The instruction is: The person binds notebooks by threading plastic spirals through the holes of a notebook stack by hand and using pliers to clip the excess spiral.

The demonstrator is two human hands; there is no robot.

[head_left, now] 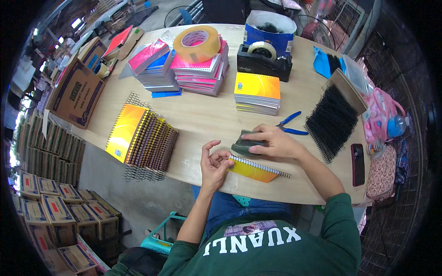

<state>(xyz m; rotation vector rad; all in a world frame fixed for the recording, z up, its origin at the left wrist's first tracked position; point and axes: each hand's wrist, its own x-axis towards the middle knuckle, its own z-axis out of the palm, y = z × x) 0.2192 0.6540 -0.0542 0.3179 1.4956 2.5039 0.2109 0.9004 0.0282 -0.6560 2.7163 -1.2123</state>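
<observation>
The notebook (251,172) looks like glossy paper, the tabletop (198,117) smooth wood.

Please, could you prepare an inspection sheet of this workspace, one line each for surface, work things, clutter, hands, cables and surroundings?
Surface: pale table, carrying several stacks.
Work things: yellow notebook, a spiral sticking out past its right end; dark green block; bound yellow notebooks at left; pile of black spirals at right.
Clutter: blue-handled pliers; phone near the right edge; tape roll on the pink notebooks.
Hands: left hand pinches the notebook's left end; right hand touches the block, grip unclear.
Cables: nothing seen on the table.
Surroundings: cardboard boxes at left; teal stool beside the person.
</observation>
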